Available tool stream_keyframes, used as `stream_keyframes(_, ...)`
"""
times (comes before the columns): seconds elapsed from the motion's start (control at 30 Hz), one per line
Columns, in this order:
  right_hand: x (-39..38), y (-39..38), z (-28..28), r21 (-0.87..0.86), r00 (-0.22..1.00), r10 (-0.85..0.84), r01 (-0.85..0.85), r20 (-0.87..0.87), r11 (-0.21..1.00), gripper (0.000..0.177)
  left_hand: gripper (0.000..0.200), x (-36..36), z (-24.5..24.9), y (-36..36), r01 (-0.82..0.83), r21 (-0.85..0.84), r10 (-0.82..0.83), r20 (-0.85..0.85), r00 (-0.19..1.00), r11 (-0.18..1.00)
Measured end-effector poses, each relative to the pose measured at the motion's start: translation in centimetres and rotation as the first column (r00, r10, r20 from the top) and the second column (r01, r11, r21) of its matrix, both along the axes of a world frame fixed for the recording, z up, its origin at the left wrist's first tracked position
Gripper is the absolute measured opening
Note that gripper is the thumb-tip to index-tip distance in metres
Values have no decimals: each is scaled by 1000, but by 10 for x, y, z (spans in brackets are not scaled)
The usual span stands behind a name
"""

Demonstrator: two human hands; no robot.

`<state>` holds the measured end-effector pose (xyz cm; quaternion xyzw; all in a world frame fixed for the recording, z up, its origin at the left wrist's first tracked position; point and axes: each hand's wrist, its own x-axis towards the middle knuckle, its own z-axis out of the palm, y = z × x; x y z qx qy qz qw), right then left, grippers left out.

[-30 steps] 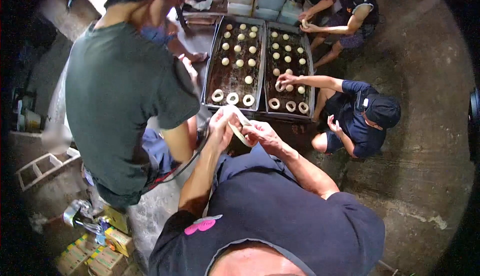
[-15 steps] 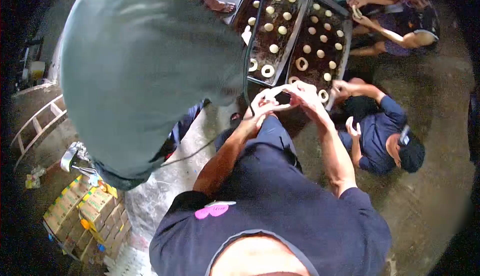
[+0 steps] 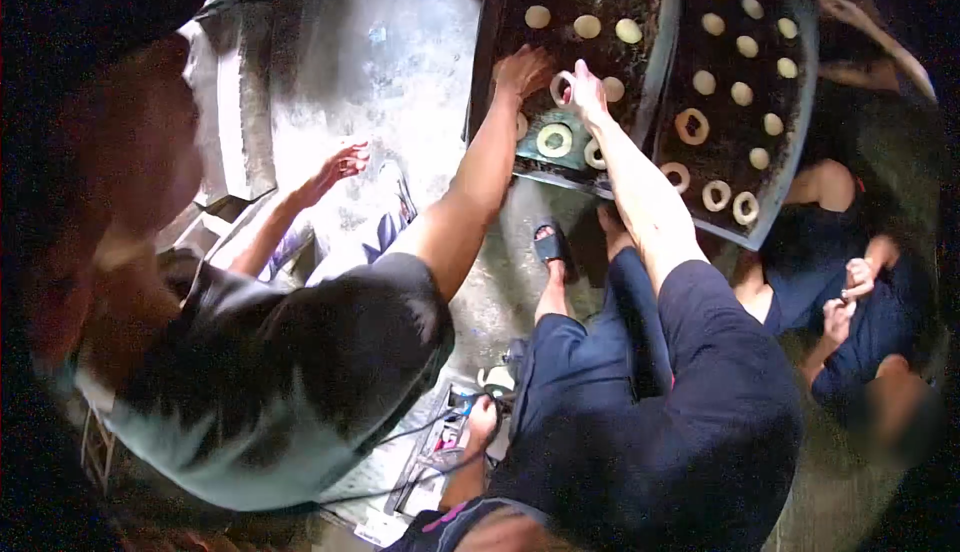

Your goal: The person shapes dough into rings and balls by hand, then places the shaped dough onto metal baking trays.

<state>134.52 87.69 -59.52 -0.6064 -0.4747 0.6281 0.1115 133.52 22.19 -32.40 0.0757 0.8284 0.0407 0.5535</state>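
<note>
My right hand (image 3: 588, 92) reaches over the left baking tray (image 3: 660, 62) and pinches a dough ring (image 3: 562, 90) by its side, just above the tray. Beneath it lie a flat dough ring (image 3: 553, 140) and another one, partly covered by my forearm. A round dough ball (image 3: 612, 89) sits right of my fingers. Low in the view, my left hand (image 3: 482, 420) hangs by my side with its fingers curled, near a dark cable; what it holds, if anything, is hidden.
Another person's hand (image 3: 525, 70) is over the same tray, left of mine. A second tray (image 3: 735, 230) with dough balls and rings lies alongside. A co-worker sits at right, hands together (image 3: 845, 302). At left, another hand (image 3: 345, 160) stretches out above the floor.
My two hands have parted. The right carried the dough ring forward over the left tray, while the left dropped to my side. The person at left has leaned in toward the tray.
</note>
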Motion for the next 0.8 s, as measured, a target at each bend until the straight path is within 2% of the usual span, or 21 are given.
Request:
stream_keyframes(0.03,-7,8,-4,-237,987,-158,149,-19,960,51,37,-5,-4,8,-45,-14,45,-5,999,999)
stream_keyframes(0.07,-6,14,-29,-127,992,17,-1,128,992,59,36,-8,-8,17,-90,-25,90,-9,996,996)
stream_keyframes(0.13,-6,5,-88,-9,960,-62,67,274,998,58,35,-7,-1,31,-184,-61,184,-16,983,981)
stream_keyframes(0.17,4,2,-74,171,978,-38,2,206,985,53,35,-7,2,35,-229,-74,229,-13,973,971)
stream_keyframes(0.2,12,9,-57,101,959,107,-137,263,985,46,35,-3,9,40,-277,-90,278,-7,961,957)
stream_keyframes(0.27,24,8,-87,161,892,259,-337,370,928,39,35,2,6,68,-369,-84,371,16,928,926)
stream_keyframes(0.37,46,25,-10,191,838,229,-362,496,912,35,35,29,-19,125,-491,-66,495,49,868,868)
stream_keyframes(0.4,53,27,-10,300,795,137,-374,591,878,33,36,28,-21,137,-530,-59,533,57,844,846)
stream_keyframes(0.43,63,28,-18,264,741,186,-445,646,856,32,35,13,10,216,-647,-9,643,121,756,762)
stream_keyframes(0.47,71,27,-30,227,681,231,-513,695,828,32,36,10,1,219,-626,30,617,137,775,779)
stream_keyframes(0.53,75,18,-38,255,682,294,-582,669,772,29,38,6,-15,219,-597,151,566,203,799,788)
stream_keyframes(0.57,72,13,-44,217,710,370,-588,599,779,29,38,5,-25,224,-540,141,513,191,837,829)
stream_keyframes(0.6,65,0,-14,218,755,365,-548,545,807,27,38,3,-34,230,-477,130,452,184,873,869)
stream_keyframes(0.67,52,-29,36,83,752,445,-547,487,833,36,37,1,-39,254,-495,238,440,248,863,836)
stream_keyframes(0.7,57,-52,56,101,786,523,-580,331,808,46,38,1,-40,266,-577,265,515,271,813,772)
stream_keyframes(0.73,57,-78,86,109,788,558,-598,259,794,40,40,1,-38,279,-655,289,584,299,754,698)
stream_keyframes(0.77,63,-114,95,211,820,559,-572,120,793,36,44,0,-28,299,-759,296,673,352,651,579)
stream_keyframes(0.8,71,-137,128,207,760,650,-636,3,743,29,46,0,-17,319,-796,286,693,392,605,533)
